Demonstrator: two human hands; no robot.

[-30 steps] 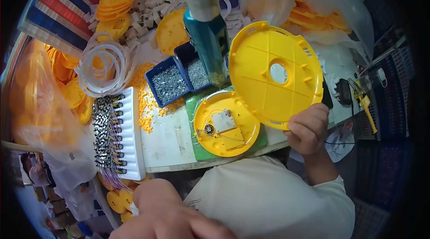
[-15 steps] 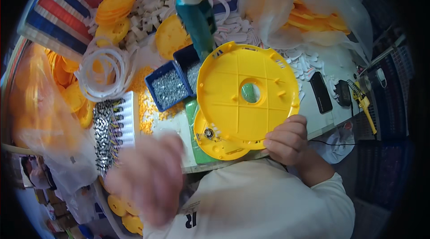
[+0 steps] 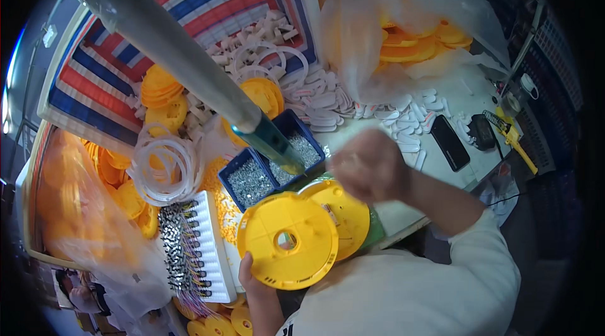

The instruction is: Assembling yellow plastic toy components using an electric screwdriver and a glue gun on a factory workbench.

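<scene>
My left hand (image 3: 257, 289) grips the lower left edge of a round yellow plastic cover (image 3: 258, 229), with the thumb on its face. The cover has a hole in its middle and overlaps a second round yellow part (image 3: 354, 213); whether the two are joined I cannot tell. My right hand (image 3: 372, 166) is raised above that second part, smeared by motion, its fingers unclear. An electric screwdriver (image 3: 268, 141) with a teal body slants down from above, its tip over two blue bins (image 3: 228, 175) of small silvery screws.
Left of the covers lies a white rack (image 3: 217, 260) of wired parts. Clear rings (image 3: 164, 172), yellow covers (image 3: 165, 112) and white pieces (image 3: 403, 125) crowd the back. A phone (image 3: 450, 142) and a yellow-handled soldering iron (image 3: 520, 150) lie on the right.
My right hand has let go of the yellow part and risen toward the bins. My left hand now holds the cover, which sits lower left. The screwdriver is tilted, and the whole view has shifted.
</scene>
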